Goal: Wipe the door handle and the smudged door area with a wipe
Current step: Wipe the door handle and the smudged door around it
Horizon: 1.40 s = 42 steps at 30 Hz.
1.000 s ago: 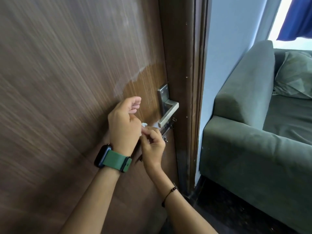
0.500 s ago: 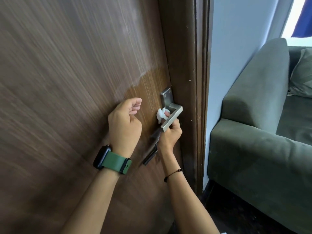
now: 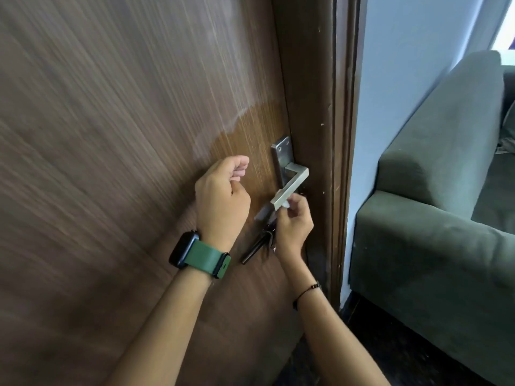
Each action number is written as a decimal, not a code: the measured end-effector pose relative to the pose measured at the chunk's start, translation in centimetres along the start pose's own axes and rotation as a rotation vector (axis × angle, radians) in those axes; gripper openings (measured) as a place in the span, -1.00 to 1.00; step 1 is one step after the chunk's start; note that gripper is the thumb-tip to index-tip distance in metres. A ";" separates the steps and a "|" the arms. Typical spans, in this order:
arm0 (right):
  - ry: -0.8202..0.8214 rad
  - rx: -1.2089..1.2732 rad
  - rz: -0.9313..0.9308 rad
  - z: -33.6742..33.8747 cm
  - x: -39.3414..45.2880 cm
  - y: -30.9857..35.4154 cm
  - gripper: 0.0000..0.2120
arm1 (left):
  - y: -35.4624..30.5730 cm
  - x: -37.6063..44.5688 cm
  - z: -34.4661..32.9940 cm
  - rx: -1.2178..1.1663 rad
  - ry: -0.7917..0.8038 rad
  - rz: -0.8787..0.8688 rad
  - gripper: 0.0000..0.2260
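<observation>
The right hand (image 3: 292,218) pinches a small white wipe (image 3: 285,204) against the underside of the metal door handle (image 3: 289,188). The left hand (image 3: 223,196), loosely curled and holding nothing, hovers beside it before the brown wooden door (image 3: 111,135), whose pale smudged area (image 3: 223,118) lies above. A green sofa (image 3: 432,204) stands well right of both hands.

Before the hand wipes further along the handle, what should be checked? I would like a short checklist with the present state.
1. Wipe in right hand: ok, pinched.
2. Wipe touches handle: ok, at the free end's underside.
3. Left hand clear of handle: ok, loosely curled by the door.
4. Keys out of the way: not ok, they hang just below the handle, beside the right hand.
5. Smudged area above the handle: not ok, a whitish haze remains.
6. Wipe still clean: cannot tell.
</observation>
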State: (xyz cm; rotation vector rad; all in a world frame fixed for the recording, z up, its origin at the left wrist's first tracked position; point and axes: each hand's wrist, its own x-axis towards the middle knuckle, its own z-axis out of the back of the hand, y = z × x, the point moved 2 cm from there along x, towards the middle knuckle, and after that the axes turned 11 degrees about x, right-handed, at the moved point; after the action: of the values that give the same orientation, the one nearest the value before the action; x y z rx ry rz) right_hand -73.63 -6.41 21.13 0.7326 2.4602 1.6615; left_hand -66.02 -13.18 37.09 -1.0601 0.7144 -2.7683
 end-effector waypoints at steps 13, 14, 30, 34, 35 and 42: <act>0.288 -0.214 0.326 0.3 -3.3 0.2 -0.82 | 0.5 -0.4 -0.4 0.000 0.056 0.045 -0.55; 0.219 -0.194 0.284 0.7 -2.1 0.3 -0.82 | 0.4 -0.6 -0.4 -0.008 0.064 0.048 -0.55; 0.309 -0.358 0.275 0.5 -4.4 0.3 -0.89 | 0.3 -1.3 0.4 0.001 0.038 0.028 -0.58; 0.002 -0.183 0.024 1.7 1.6 0.8 -0.86 | 0.2 -1.3 1.1 0.004 0.007 0.024 -0.58; -0.003 -0.189 0.002 1.2 2.1 0.8 -0.88 | 0.3 -1.3 1.2 0.012 0.001 0.026 -0.59; 0.201 -0.249 0.223 -0.7 -5.8 -0.1 -0.86 | 0.8 -1.1 1.2 0.037 -0.003 0.037 -0.60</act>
State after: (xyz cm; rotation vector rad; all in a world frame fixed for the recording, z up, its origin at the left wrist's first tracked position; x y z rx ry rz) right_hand -68.78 -9.55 20.21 0.8694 2.3002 2.1723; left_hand -64.45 -14.13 36.83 -1.0339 0.6730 -2.7369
